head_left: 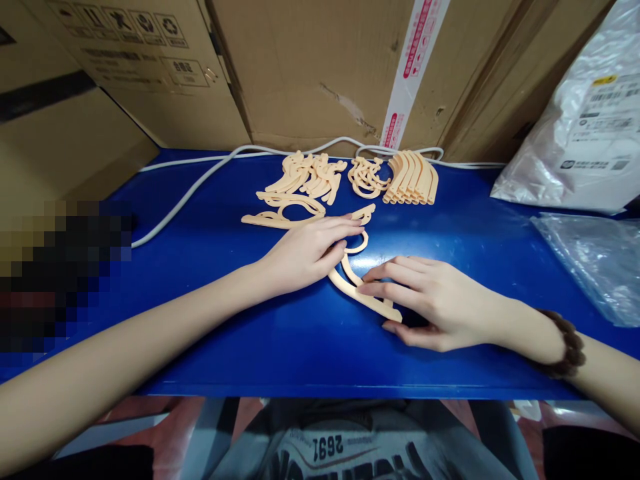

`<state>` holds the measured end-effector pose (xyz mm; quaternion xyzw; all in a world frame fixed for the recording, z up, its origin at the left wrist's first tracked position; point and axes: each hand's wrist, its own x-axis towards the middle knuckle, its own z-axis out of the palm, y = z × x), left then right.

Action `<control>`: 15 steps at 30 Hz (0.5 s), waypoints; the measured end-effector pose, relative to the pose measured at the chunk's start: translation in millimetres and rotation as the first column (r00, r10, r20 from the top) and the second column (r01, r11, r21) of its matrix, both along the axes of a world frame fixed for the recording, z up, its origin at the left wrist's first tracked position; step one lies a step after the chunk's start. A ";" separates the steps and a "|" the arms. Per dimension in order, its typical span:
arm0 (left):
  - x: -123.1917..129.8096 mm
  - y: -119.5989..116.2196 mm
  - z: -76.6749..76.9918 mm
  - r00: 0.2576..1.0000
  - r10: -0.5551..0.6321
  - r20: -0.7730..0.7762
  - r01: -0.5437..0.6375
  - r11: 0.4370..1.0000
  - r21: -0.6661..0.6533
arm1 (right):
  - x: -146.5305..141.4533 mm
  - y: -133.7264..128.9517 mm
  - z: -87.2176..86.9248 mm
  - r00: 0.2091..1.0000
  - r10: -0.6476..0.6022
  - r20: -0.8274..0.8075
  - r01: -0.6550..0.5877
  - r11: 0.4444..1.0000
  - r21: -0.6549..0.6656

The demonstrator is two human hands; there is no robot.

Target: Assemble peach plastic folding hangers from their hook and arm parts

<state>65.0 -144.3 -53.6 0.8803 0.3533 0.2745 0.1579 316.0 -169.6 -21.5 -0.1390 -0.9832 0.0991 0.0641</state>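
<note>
A beige plastic folding hanger lies aslant on the blue table, its hook pointing right. My left hand rests over the hanger's middle with fingers extended across it and thumb against it, hiding the joint. At the near arm of the same hanger, my right hand has its fingers bent on top and the thumb by the tip. Just beyond my left hand, finished-looking hangers lie folded or overlapping; how they join is partly hidden.
Behind stand a pile of short curved pieces, a heap of hooks and a neat row of hollow arms. A white cable runs before cardboard boxes. On the right are a white parcel bag and clear plastic.
</note>
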 end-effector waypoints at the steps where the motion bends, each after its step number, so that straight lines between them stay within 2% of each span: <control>1: -0.2 0.2 -0.5 1.000 0.001 0.005 -0.001 1.000 -0.003 | -0.3 0.4 -0.6 1.000 0.008 -0.007 -0.008 1.000 0.004; 15: -2.2 0.9 -2.0 1.000 -0.006 0.010 0.006 1.000 -0.010 | 0.8 6.7 -7.2 0.993 0.002 -0.122 0.005 0.998 0.058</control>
